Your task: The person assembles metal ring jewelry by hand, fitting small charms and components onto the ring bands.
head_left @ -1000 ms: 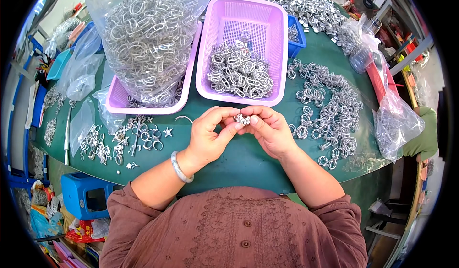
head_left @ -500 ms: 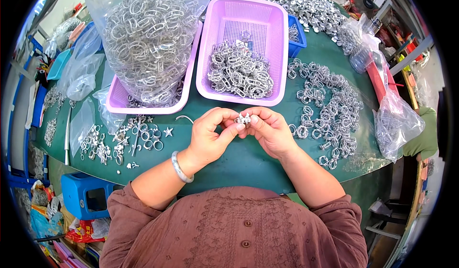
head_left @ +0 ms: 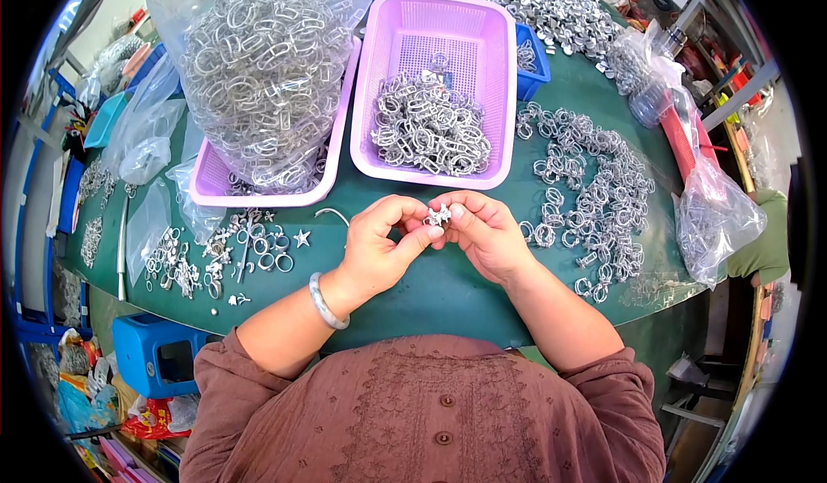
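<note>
Between the fingertips of both hands is a small silver metal ring (head_left: 438,215) with an ornate top; its band is mostly hidden. My left hand (head_left: 381,240), a pale bangle on its wrist, pinches it from the left. From the other side, the thumb and forefinger of my right hand (head_left: 488,233) grip it. Just beyond my hands stands a lilac basket (head_left: 360,139) partly filled with silver rings (head_left: 431,130). A spread pile of similar silver rings (head_left: 603,199) lies on the table to the right of my right hand.
A clear bag (head_left: 267,78) bulging with silver rings sits in another lilac basket (head_left: 258,200). Loose rings and charms (head_left: 185,259) lie left on the green table (head_left: 413,302). A blue bin (head_left: 536,74) and many flat metal pieces (head_left: 517,1) are farther back. A blue stool (head_left: 142,354) stands below left.
The small ring has turned slightly between my fingertips. Both hands stay in nearly the same place, still pinching it.
</note>
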The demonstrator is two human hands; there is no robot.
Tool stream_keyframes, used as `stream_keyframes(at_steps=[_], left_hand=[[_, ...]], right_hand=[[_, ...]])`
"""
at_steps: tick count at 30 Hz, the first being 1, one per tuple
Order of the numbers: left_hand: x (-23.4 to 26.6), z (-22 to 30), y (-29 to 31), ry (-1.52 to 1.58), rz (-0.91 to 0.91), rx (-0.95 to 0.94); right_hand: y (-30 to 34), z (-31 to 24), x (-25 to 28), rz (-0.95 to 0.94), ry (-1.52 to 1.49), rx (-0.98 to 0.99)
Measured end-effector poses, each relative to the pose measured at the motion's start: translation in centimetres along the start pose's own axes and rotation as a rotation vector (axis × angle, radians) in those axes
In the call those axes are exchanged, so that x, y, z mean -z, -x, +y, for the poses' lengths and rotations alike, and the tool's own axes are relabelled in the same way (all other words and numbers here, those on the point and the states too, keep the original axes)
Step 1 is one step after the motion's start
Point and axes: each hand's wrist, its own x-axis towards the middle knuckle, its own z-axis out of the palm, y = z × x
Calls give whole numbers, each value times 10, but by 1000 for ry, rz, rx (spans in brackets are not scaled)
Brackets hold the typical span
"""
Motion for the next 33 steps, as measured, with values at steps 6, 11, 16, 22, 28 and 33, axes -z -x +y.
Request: stream_keyframes(at_steps=[6,11,16,22,28,33], left_hand=[[0,-1,0,-3,-30,20],[0,-4,1,14,-38,44],[1,-4,1,33,-43,62],[1,-4,0,41,-46,60],[1,-3,-1,20,-33,109],[7,-3,3,-55,-41,83]], right_hand=[[0,-1,-1,20,-6,-9],[0,0,-1,24,2,1],[0,0,0,19,9,4],[1,-1,-1,29,-1,4],[2,-24,0,80,5,60],[-22,-96,20,329,202,321]])
